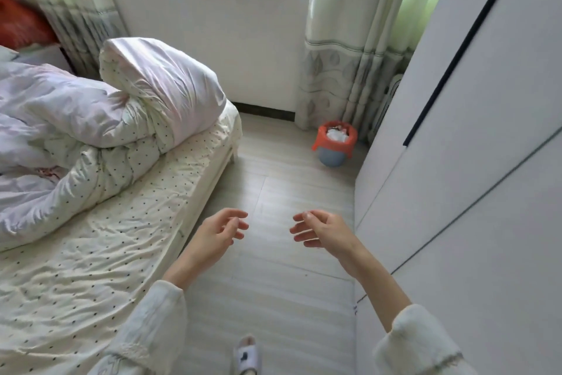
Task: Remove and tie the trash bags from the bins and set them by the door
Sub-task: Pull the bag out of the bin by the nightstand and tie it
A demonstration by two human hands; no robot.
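A small grey-blue bin point(332, 157) stands on the floor in the far corner, below the curtain and beside the wardrobe. An orange trash bag point(322, 141) lines it, its edge folded down over the rim, with white crumpled waste inside. My left hand point(220, 233) and my right hand point(319, 230) hover in front of me over the floor, well short of the bin. Both are empty with fingers loosely apart.
A bed point(121, 238) with a dotted sheet and a bundled duvet point(121, 107) fills the left. A tall white wardrobe point(474, 162) lines the right. A narrow strip of pale wooden floor point(273, 192) runs between them to the bin. A slippered foot point(248, 355) shows below.
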